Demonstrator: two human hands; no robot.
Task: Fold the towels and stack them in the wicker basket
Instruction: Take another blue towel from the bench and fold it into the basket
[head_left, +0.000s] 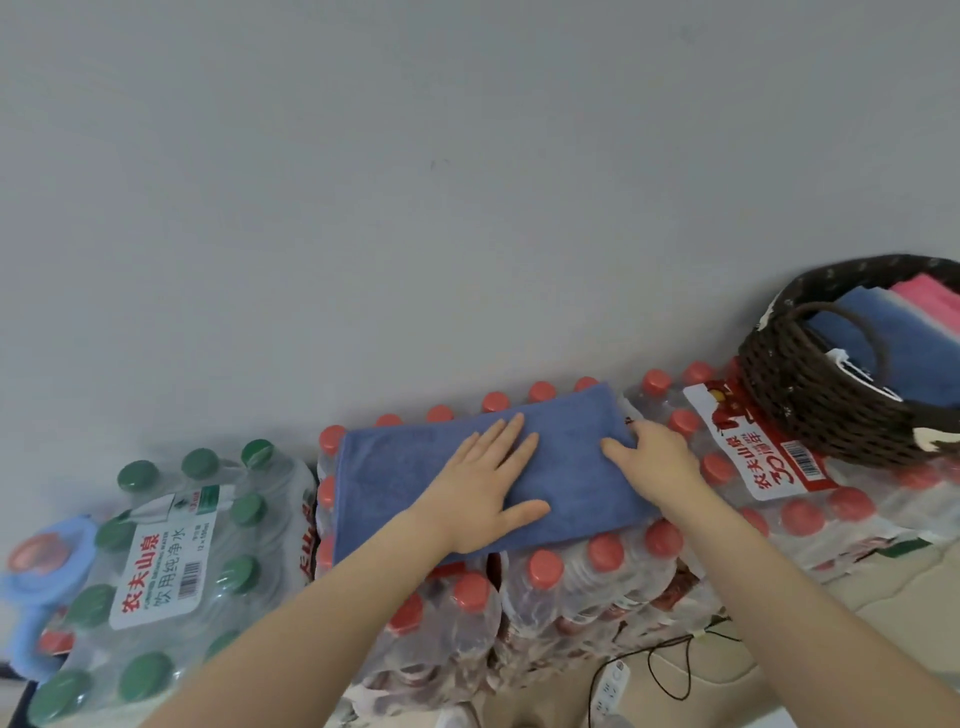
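Note:
A blue towel (410, 483) lies folded into a rectangle on top of packs of red-capped water bottles (545, 571). My left hand (483, 488) presses flat on its middle with straight, spread fingers. My right hand (654, 457) grips the towel's right edge, thumb on top and fingers curled over the edge. The dark brown wicker basket (810, 405) stands at the far right on another bottle pack. Inside it lie a folded blue towel (857, 322) and a pink towel (924, 296).
A pack of green-capped bottles (171, 561) sits to the left, with a light blue jug (41, 587) beside it. A grey wall (415, 182) rises right behind the bottles. A power strip (610, 691) and black cable lie on the floor below.

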